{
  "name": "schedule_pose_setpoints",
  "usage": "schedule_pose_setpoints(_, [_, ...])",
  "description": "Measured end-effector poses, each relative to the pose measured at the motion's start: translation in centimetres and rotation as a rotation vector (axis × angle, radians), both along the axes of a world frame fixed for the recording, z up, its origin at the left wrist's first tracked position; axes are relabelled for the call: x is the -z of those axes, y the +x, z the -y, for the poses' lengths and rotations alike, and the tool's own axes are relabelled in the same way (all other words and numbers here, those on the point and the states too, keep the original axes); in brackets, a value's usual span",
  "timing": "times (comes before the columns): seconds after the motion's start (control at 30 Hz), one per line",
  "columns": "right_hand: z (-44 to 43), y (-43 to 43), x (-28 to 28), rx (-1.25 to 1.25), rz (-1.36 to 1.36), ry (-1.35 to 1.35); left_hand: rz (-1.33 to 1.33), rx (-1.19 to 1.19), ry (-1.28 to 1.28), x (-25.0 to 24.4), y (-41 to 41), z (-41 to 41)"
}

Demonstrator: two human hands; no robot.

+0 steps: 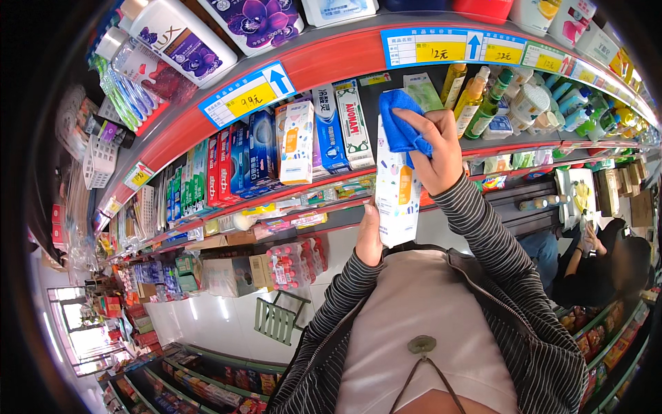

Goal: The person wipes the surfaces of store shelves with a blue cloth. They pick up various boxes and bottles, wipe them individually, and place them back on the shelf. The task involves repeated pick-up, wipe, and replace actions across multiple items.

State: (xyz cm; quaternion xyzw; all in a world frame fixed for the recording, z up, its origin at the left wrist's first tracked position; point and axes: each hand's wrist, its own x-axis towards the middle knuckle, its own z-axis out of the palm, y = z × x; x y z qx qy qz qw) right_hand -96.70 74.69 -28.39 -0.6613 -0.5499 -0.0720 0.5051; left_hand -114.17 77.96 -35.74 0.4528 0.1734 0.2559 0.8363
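My left hand (pixel 368 235) grips the lower left edge of a white patterned toothpaste box (pixel 395 202), its thumb showing along the side. The box is held upright before the shelf, its lower end towards my chest. Bunched in my right hand (pixel 439 150) is a blue cloth (pixel 401 121), pressed against the top of that box. The cloth hides the box's upper end. Behind it, a box marked Auonam (pixel 354 124) stands on the shelf. A similar white toothpaste box (pixel 297 142) with an orange patch stands farther left.
Several spray bottles (pixel 486 103) stand right of my right hand. Above runs a red shelf edge (pixel 341 49) with price tags, bearing shampoo bottles (pixel 181 41). A green folding stool (pixel 276 318) and bundled drinks (pixel 295 264) are on the floor. Another person (pixel 600 264) is at right.
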Motion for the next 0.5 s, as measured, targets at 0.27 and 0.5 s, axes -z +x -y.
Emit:
schedule_pose_setpoints(0.27, [3.9, -5.4, 5.5, -0.245, -0.911, 0.022, 0.204, 0.004, -0.063, 0.9, -0.3, -0.8])
schedule_pose_setpoints(0.5, [3.0, -1.7, 2.9, -0.200, -1.176, 0.225, 0.051, 0.386, 0.008, -1.1, -0.7, -1.1])
